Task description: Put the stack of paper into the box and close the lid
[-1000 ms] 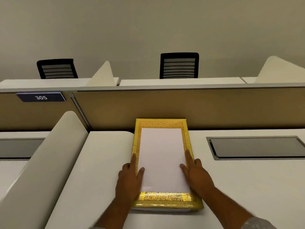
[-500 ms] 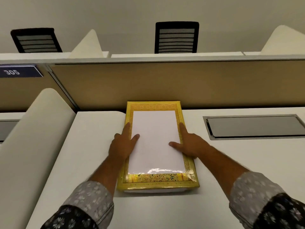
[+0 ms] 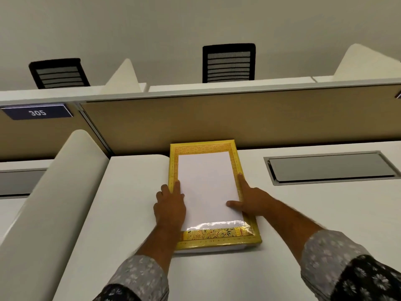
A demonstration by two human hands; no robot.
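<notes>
A: Box position?
B: Yellow box (image 3: 243,241) flat on the white desk (image 3: 134,213), far end touching the tan partition (image 3: 217,118) at the desk's back edge. Long axis running front to back.

A: Paper?
B: White stack of paper (image 3: 206,183) lying inside the yellow patterned border, near end glossy with glare. Fully seated in the box or resting on top: cannot tell. Separate lid: cannot make out.

A: Left hand?
B: Left hand (image 3: 170,206) palm down on the stack's left edge, fingers extended and close together, pointing toward the partition, lying over the box's left border. Pressing flat, nothing gripped.

A: Right hand?
B: Right hand (image 3: 252,200) on the stack's right edge. Index finger stretched along the right border, thumb spread out sideways onto the white sheet. Open, flat contact, no grasp.

A: Surroundings?
B: Grey recessed cable hatch (image 3: 329,168) in the desk right of the box, well apart. Rounded white divider (image 3: 54,203) along the desk's left edge. Plate reading 305 (image 3: 38,112) on the partition, upper left. Two black chairs (image 3: 229,63) beyond the partition.
</notes>
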